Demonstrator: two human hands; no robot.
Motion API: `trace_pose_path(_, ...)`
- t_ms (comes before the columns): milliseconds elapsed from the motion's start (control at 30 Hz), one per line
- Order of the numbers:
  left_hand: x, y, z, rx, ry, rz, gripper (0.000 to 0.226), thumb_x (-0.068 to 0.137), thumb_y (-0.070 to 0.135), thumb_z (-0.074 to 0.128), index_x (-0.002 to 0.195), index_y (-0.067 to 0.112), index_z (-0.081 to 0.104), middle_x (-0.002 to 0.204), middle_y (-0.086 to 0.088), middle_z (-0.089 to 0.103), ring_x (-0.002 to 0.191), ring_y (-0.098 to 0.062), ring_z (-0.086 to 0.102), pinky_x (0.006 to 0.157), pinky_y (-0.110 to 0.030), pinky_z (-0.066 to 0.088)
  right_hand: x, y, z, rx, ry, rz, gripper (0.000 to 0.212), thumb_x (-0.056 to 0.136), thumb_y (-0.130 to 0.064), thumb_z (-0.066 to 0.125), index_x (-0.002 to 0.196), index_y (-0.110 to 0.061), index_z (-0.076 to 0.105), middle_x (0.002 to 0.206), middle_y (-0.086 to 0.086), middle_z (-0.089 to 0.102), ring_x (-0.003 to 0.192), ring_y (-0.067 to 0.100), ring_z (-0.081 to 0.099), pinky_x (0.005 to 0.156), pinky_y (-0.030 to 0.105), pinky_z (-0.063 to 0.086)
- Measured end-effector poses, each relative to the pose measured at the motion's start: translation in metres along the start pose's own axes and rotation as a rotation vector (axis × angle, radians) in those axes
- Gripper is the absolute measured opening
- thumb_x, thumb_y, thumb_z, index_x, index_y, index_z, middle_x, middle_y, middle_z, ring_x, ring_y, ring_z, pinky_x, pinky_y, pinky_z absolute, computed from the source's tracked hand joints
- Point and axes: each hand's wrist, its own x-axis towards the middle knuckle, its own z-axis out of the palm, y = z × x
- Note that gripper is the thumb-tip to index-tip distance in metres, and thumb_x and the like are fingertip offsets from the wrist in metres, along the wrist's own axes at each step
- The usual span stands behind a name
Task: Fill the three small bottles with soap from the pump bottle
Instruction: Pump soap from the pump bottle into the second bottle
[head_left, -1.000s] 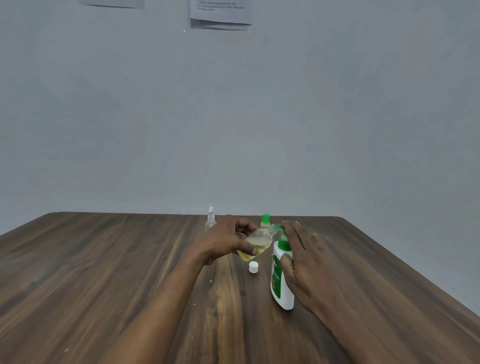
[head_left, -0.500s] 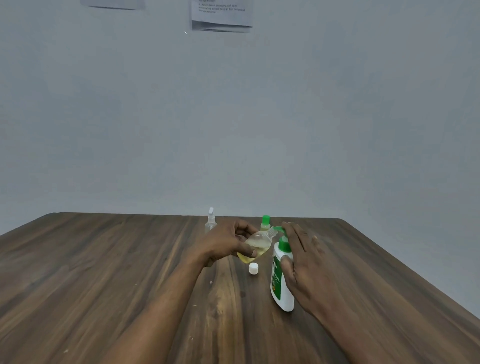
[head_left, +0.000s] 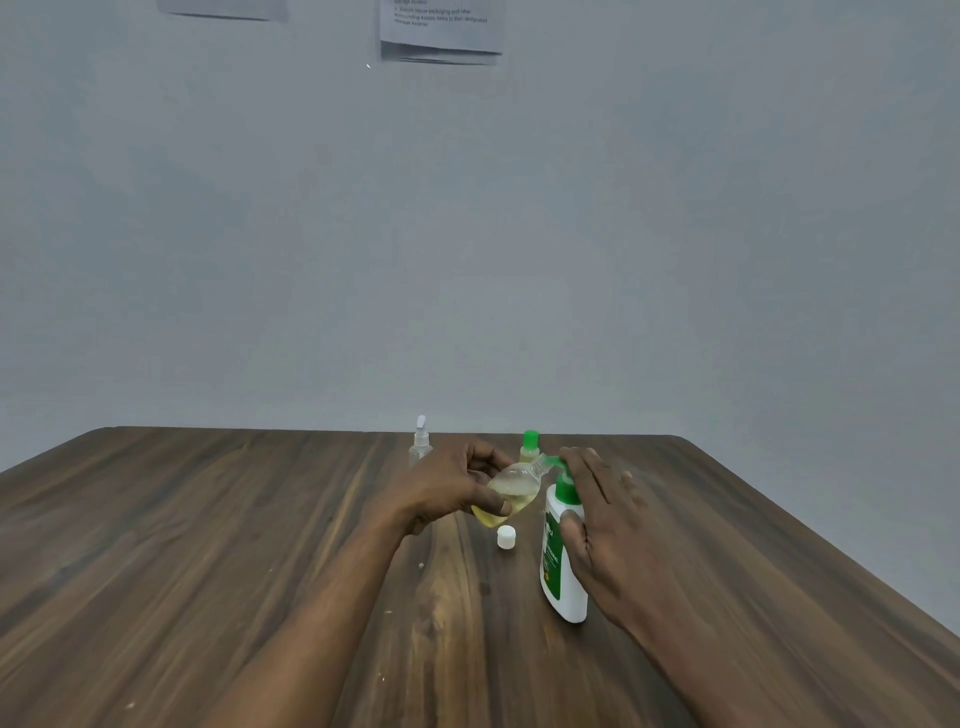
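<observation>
My left hand (head_left: 447, 488) grips a small clear bottle (head_left: 511, 491) partly filled with yellow soap, tilted so its open neck meets the green nozzle of the pump bottle (head_left: 562, 558). The white pump bottle stands on the table. My right hand (head_left: 605, 525) lies over its green pump head with straight fingers, thumb against the bottle's side. The small bottle's white cap (head_left: 506, 537) lies on the table below it. Behind stand a small green-capped bottle (head_left: 529, 447) with yellowish liquid and a small clear spray bottle (head_left: 420, 444).
The dark wooden table (head_left: 208, 571) ends at a far edge just behind the small bottles and slopes off at the right edge. A grey wall rises behind, with paper sheets (head_left: 441, 31) pinned high up.
Nearly nothing has moved. Both hands and the bottles hold the same places; the view has shifted very slightly.
</observation>
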Motion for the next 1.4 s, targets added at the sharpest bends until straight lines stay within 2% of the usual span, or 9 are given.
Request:
trace_pose_path(200, 0.0003, -0.0013, -0.0009, -0.015, 0.005, -0.003, 0.040, 0.073, -0.007, 0.081, 0.110, 0.006, 0.072, 0.090, -0.002, 0.071, 0.072, -0.003, 0.067, 0.064, -0.018, 0.052, -0.0005, 0.0020, -0.0010, -0.002, -0.014, -0.001, 0.060, 0.094, -0.022, 0.042, 0.149, -0.024, 0.018, 0.155, -0.012, 0.019, 0.143, 0.003, 0.014, 0.119, 0.034, 0.009)
trace_pose_path(300, 0.0005, -0.0012, 0.0001, -0.012, -0.003, -0.002, 0.041, 0.074, -0.007, 0.081, 0.111, 0.006, 0.072, 0.089, -0.001, 0.071, 0.072, -0.003, 0.067, 0.065, -0.019, 0.054, -0.0009, 0.0010, -0.0017, 0.009, -0.009, 0.001, 0.058, 0.094, -0.020, 0.042, 0.148, -0.025, 0.021, 0.153, -0.013, 0.022, 0.143, 0.002, 0.014, 0.119, 0.034, 0.010)
trace_pose_path(467, 0.0002, -0.0021, -0.0002, -0.006, 0.012, 0.003, 0.041, 0.074, -0.005, 0.081, 0.112, 0.007, 0.071, 0.103, -0.016, 0.072, 0.084, -0.014, 0.067, 0.073, -0.026, 0.056, 0.0006, -0.0017, -0.0031, -0.009, -0.015, -0.004, 0.054, 0.094, -0.018, 0.041, 0.146, -0.024, 0.026, 0.150, -0.014, 0.026, 0.143, 0.003, 0.014, 0.118, 0.034, 0.010)
trace_pose_path(700, 0.0018, -0.0032, -0.0012, 0.002, 0.002, -0.009, 0.040, 0.074, -0.005, 0.081, 0.110, 0.008, 0.072, 0.080, 0.007, 0.072, 0.073, -0.005, 0.067, 0.066, -0.021, 0.053, -0.0006, -0.0019, -0.0032, -0.007, -0.008, 0.009, 0.060, 0.093, -0.019, 0.042, 0.148, -0.024, 0.019, 0.152, -0.013, 0.021, 0.142, 0.002, 0.015, 0.118, 0.033, 0.008)
trace_pose_path(800, 0.0014, -0.0024, -0.0014, -0.004, 0.006, -0.010, 0.041, 0.073, -0.005, 0.081, 0.111, 0.008, 0.072, 0.082, 0.006, 0.072, 0.074, -0.006, 0.068, 0.068, -0.023, 0.053, -0.0001, 0.0000, -0.0030, -0.012, -0.017, 0.006, 0.062, 0.094, -0.020, 0.043, 0.149, -0.025, 0.016, 0.154, -0.013, 0.019, 0.142, 0.001, 0.014, 0.118, 0.033, 0.008)
trace_pose_path(967, 0.0004, -0.0003, -0.0017, -0.002, 0.013, -0.007, 0.041, 0.073, -0.005, 0.082, 0.110, 0.009, 0.072, 0.078, 0.010, 0.072, 0.072, -0.003, 0.067, 0.068, -0.022, 0.054, 0.0006, 0.0001, -0.0007, 0.000, -0.006, -0.001, 0.058, 0.092, -0.018, 0.043, 0.147, -0.025, 0.024, 0.151, -0.014, 0.025, 0.143, 0.002, 0.014, 0.118, 0.035, 0.011)
trace_pose_path(1133, 0.0004, -0.0012, -0.0006, -0.005, 0.007, -0.006, 0.040, 0.073, -0.005, 0.081, 0.110, 0.008, 0.072, 0.088, 0.001, 0.073, 0.078, -0.009, 0.069, 0.071, -0.025, 0.055, 0.0013, 0.0000, 0.0005, 0.013, 0.001, -0.001, 0.056, 0.092, -0.017, 0.044, 0.145, -0.024, 0.028, 0.149, -0.014, 0.029, 0.142, 0.003, 0.017, 0.119, 0.036, 0.011)
trace_pose_path(1400, 0.0009, -0.0021, -0.0014, -0.023, 0.000, -0.006, 0.041, 0.074, -0.006, 0.081, 0.112, 0.007, 0.071, 0.092, -0.002, 0.073, 0.079, -0.008, 0.069, 0.071, -0.024, 0.055, 0.0005, -0.0003, -0.0036, -0.036, -0.029, 0.010, 0.062, 0.094, -0.022, 0.041, 0.150, -0.024, 0.014, 0.155, -0.013, 0.017, 0.143, 0.002, 0.013, 0.119, 0.032, 0.006)
